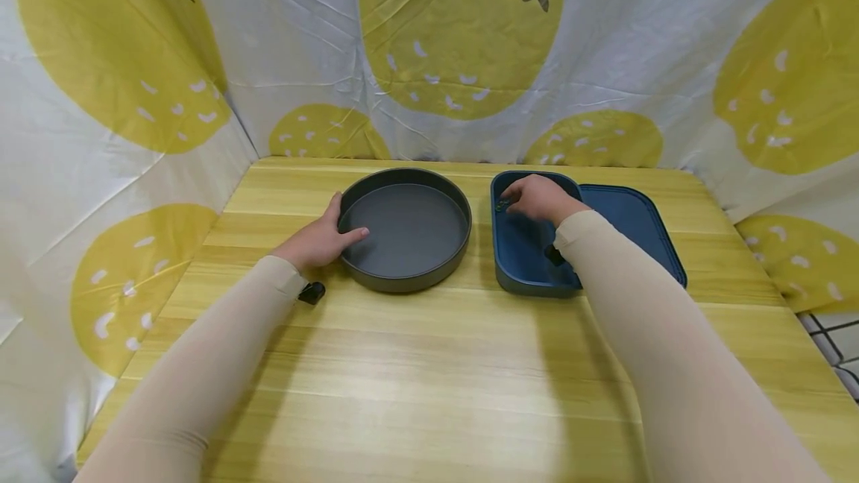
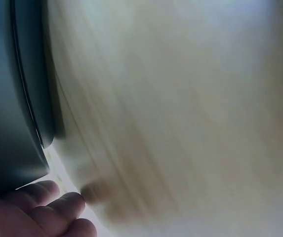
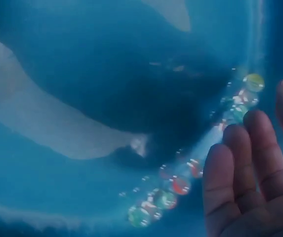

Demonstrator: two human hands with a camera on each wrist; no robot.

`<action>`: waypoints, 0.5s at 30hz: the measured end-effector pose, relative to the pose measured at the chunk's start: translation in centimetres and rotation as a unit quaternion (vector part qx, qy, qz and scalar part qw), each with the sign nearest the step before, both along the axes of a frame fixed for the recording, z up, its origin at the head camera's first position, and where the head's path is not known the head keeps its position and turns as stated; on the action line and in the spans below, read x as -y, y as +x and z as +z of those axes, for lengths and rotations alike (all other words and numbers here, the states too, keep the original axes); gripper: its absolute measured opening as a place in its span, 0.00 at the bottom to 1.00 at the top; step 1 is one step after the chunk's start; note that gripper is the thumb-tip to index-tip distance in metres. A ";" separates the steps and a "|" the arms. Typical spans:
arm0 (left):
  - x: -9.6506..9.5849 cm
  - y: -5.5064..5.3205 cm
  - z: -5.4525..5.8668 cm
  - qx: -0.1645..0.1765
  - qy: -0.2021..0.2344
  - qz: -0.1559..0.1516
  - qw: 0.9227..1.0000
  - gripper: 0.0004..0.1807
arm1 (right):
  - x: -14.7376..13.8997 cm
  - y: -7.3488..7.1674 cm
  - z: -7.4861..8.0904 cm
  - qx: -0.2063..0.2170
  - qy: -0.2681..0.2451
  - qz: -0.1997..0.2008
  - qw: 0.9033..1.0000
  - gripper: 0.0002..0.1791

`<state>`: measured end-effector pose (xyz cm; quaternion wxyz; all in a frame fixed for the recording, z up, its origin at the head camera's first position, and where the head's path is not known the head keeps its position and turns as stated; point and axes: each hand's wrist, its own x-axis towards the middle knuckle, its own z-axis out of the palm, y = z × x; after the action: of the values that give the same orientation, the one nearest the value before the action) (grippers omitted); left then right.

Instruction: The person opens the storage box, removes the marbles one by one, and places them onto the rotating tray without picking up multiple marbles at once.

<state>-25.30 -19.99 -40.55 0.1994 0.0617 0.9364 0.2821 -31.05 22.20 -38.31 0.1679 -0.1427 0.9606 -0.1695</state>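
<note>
A dark grey round pan (image 1: 406,233) sits at the middle of the table. My left hand (image 1: 322,238) holds its left rim, the thumb over the inside and the fingers along the outer wall. In the left wrist view, curled fingers (image 2: 57,210) are close against the pan's side (image 2: 8,108). To the right stands a blue rectangular container (image 1: 530,263). Inside it my right hand (image 1: 540,198) hovers near the far end. Several clear glass marbles (image 3: 181,185) with coloured swirls lie along the container's wall, beside my loosely extended right fingers (image 3: 218,173).
A flat blue lid (image 1: 631,222) lies to the right of the container, partly behind it and my forearm. The light wooden table (image 1: 429,364) meets a white and yellow patterned curtain (image 1: 463,36) at the back and sides. A dark wrist camera (image 1: 312,293) is under my left wrist.
</note>
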 end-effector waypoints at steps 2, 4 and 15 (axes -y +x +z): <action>0.0 0.0 -0.1 0.000 0.000 -0.001 1.000 0.60 | -0.2 -0.2 -0.4 0.006 0.000 0.001 1.000 0.22; 0.0 -0.1 -0.2 0.000 -0.003 0.001 1.000 0.60 | -0.3 -0.4 -0.9 0.009 -0.001 0.004 1.000 0.22; 0.0 0.0 -0.1 0.002 -0.008 0.005 1.000 0.61 | 0.0 -1.1 -2.6 0.000 0.011 0.026 1.000 0.20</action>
<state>-25.33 -20.03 -40.68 0.2003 0.0548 0.9385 0.2760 -32.10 22.22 -40.93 0.1742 -0.1659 0.9583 -0.1542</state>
